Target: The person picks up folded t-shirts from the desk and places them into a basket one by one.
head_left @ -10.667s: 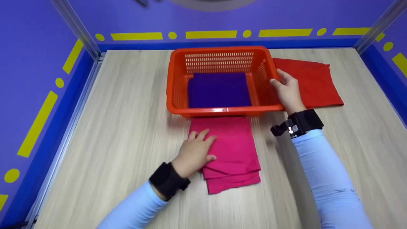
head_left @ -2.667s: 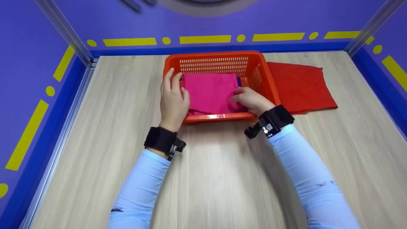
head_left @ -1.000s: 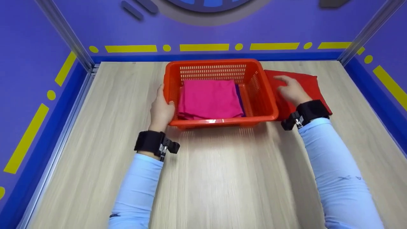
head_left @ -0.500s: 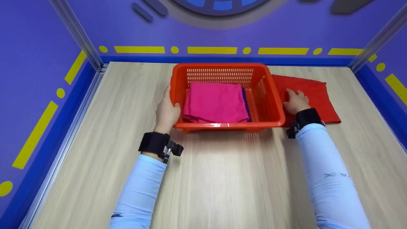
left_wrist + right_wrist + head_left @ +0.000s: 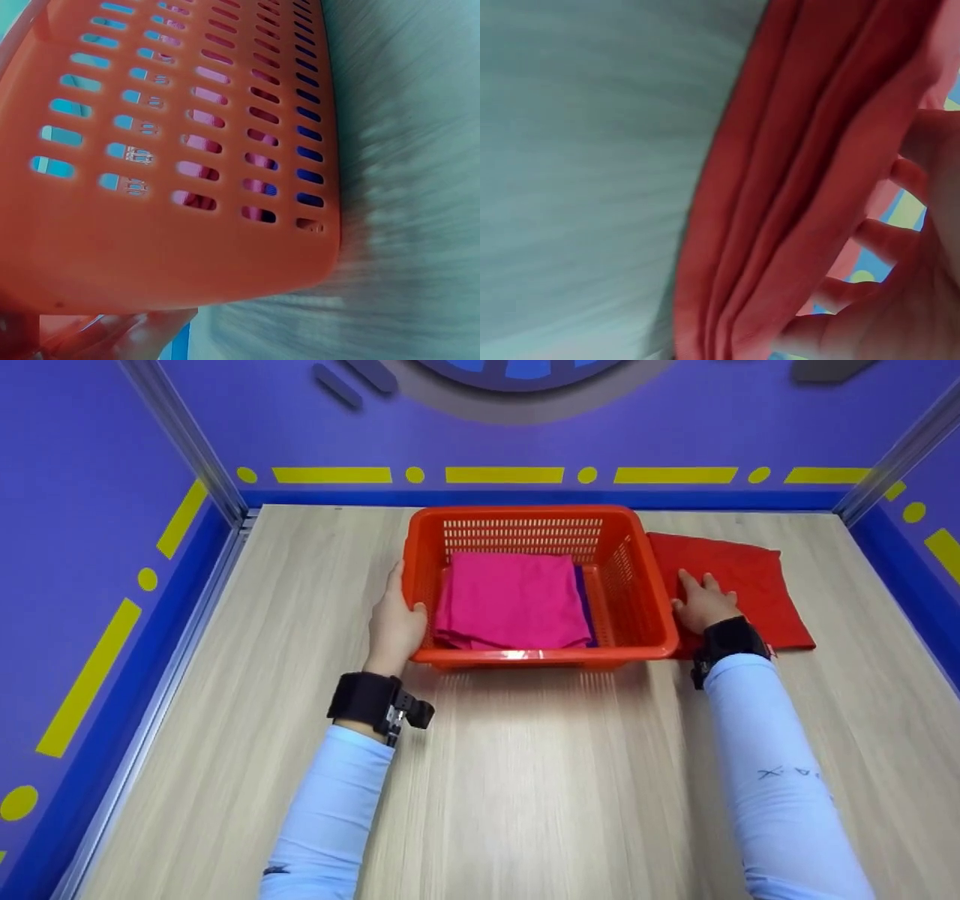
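An orange-red plastic basket stands at the back middle of the table. In it lies a folded pink cloth on top of a folded purple cloth, which shows along the right side. My left hand grips the basket's left rim, thumb on the rim and fingers along the outside; the left wrist view shows the slotted basket wall close up. To the right, a folded red cloth lies beside the basket. My right hand rests on it with spread fingers; its stacked layers show in the right wrist view.
The wood-grain table extends in front of the basket and to both sides. Purple panels with yellow marks enclose the back and sides, with a metal rail along the left edge.
The pink cloth has gone from the table into the basket, over the purple one. My left hand has moved to the basket's left rim, and my right hand onto the red cloth.
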Tool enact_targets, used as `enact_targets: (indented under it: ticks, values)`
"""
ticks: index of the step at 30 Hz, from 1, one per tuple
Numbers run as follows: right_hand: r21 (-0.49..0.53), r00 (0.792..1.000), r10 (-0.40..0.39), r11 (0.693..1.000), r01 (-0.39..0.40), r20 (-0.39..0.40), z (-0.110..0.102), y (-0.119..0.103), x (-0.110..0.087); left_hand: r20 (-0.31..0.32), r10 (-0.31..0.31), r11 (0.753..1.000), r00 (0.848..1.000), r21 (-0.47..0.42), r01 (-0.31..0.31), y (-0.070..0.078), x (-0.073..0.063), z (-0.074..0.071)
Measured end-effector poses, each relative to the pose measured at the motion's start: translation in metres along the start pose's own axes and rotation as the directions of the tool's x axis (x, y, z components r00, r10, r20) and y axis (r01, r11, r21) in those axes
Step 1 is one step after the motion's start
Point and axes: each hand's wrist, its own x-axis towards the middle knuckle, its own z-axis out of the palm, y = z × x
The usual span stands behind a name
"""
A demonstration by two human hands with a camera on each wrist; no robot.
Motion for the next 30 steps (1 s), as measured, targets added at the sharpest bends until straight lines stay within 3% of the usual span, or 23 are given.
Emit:
enact_targets:
  ticks: [7, 15, 21, 30]
  values:
    - [0.012, 0.999, 0.021, 1.000, -0.021, 0.025, -0.005, 0.008, -0.014, 0.016, -0.004, 1.000, 1.000, -0.015, 0.004, 0.001, -0.002, 0.003]
    - [-0.023, 0.986, 0.110, 0.994, -0.108, 0.127, -0.016, 0.017, -0.035, 0.022, -0.014, 1.000, 1.000, -0.013, 0.014, -0.002, -0.001, 0.001]
    - [-0.102, 0.977, 0.123, 0.989, -0.106, 0.176, -0.017, 0.019, -0.054, 0.027, -0.021, 1.000, 0.999, -0.016, 0.022, -0.002, 0.000, -0.001]
    - [-0.087, 0.973, 0.138, 0.989, -0.123, 0.186, -0.013, 0.018, -0.073, 0.031, -0.033, 0.999, 0.999, -0.037, 0.034, 0.000, 0.000, -0.002]
